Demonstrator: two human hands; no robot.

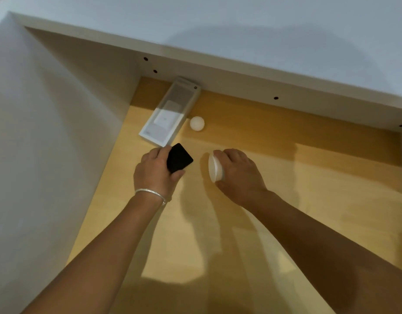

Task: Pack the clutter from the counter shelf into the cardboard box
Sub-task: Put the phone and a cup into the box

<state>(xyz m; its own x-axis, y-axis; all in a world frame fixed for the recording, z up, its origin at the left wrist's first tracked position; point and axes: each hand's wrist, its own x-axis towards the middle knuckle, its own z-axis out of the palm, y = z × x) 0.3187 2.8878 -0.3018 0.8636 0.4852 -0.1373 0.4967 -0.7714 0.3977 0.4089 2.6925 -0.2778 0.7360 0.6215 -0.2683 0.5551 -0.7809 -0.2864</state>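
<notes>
**Both hands loaded, two items left on the shelf**

The likeliest slip from here is a drop. The left hand [156, 171] pinches a flat black square [179, 157] by one edge only, thumb under and fingers over, so most of it sticks out free and could pivot loose on the way to the cardboard box, which is out of view. The right hand [237, 172] is wrapped over a round white object [214, 168], seemingly lifted just off the wooden shelf [286, 200]; its smooth curved side could slide out of a loose grip. Any reach back in with full hands also risks nudging the white ball [197, 123], which would roll away under the white counter [240, 30].

The hands are apart, each closed on its own item. Beyond them, near the left fingertips, lies a flat white package [166, 118], with the ball just beside its right edge.
</notes>
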